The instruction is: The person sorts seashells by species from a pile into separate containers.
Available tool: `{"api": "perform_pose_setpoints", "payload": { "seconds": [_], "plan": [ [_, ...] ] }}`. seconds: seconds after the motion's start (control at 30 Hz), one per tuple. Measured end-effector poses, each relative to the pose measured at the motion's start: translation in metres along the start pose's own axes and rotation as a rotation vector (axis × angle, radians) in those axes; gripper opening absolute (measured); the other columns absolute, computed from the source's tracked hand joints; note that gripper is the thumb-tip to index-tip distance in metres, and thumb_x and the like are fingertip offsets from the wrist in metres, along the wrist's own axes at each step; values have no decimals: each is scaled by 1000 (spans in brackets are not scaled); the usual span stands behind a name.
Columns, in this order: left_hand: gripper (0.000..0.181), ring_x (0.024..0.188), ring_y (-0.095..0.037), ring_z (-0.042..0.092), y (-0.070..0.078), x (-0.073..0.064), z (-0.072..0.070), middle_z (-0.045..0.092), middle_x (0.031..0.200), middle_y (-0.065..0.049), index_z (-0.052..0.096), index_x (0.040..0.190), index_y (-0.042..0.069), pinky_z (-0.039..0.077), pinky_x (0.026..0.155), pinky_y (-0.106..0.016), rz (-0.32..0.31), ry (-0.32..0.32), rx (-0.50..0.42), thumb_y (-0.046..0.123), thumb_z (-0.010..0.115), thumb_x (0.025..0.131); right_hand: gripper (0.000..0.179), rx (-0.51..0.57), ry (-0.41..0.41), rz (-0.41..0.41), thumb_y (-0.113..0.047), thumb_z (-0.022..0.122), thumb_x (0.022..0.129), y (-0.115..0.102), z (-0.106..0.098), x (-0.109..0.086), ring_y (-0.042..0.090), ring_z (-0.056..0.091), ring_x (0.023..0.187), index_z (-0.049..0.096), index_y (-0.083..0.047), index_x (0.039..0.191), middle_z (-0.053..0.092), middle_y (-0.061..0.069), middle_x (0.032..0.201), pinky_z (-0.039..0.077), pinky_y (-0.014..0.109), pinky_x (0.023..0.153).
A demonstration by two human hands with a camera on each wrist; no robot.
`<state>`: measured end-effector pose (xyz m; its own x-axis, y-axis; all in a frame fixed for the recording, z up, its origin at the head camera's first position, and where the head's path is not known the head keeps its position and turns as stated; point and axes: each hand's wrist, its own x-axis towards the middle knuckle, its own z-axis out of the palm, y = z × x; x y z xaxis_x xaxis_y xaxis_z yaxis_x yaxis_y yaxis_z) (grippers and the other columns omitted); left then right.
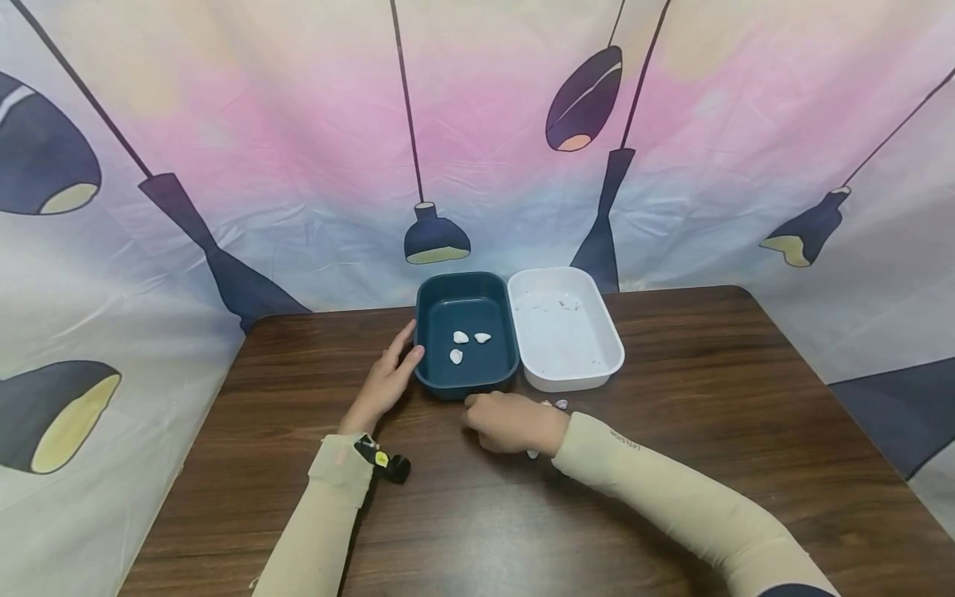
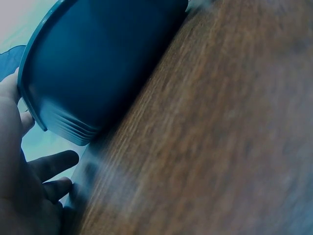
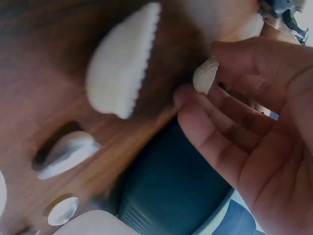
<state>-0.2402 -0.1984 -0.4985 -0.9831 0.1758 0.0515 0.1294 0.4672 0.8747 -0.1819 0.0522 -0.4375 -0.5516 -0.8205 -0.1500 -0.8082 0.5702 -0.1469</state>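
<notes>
A ribbed white seashell [image 3: 205, 77] is pinched between the thumb and fingers of my right hand [image 1: 513, 421], low over the table in front of the dark teal tray [image 1: 464, 391]. The head view does not show this shell, since the hand covers it. My left hand [image 1: 384, 383] touches the teal tray's left side, with its thumb and a finger at the rim and the other fingers extended. Three white seashells [image 1: 460, 337] lie inside that tray. Under and beside my right wrist are several loose shells, among them a large toothed-edge shell [image 3: 120, 66] and a smaller shell [image 3: 71, 152].
A white tray [image 1: 573, 382] stands right against the teal tray's right side, with small dark specks on its floor. Both trays sit near the back edge of the brown wooden table [image 1: 701, 398]. Behind hangs a cloth [image 1: 492, 149] printed with lamps.
</notes>
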Motion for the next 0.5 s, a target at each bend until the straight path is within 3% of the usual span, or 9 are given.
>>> {"api": "perform_pose_setpoints", "payload": {
  "seconds": [0.27,0.5],
  "plan": [
    [68,159,-42,18,0,-1,0,27,172,-18,21,171,31,-1,127,-64,-7,-3,-8,56,43,111,20,199,6,-124,6,70,88,6,-29,-2,9,48,70,77,-5,103,58,-4,78,42,21,62],
    [67,159,-42,20,0,-1,-1,28,171,-18,22,171,32,-2,127,-63,-2,-6,-6,54,44,112,27,265,92,-144,4,65,92,17,-60,-1,13,61,82,79,-1,114,77,10,107,54,28,80]
  ]
}}
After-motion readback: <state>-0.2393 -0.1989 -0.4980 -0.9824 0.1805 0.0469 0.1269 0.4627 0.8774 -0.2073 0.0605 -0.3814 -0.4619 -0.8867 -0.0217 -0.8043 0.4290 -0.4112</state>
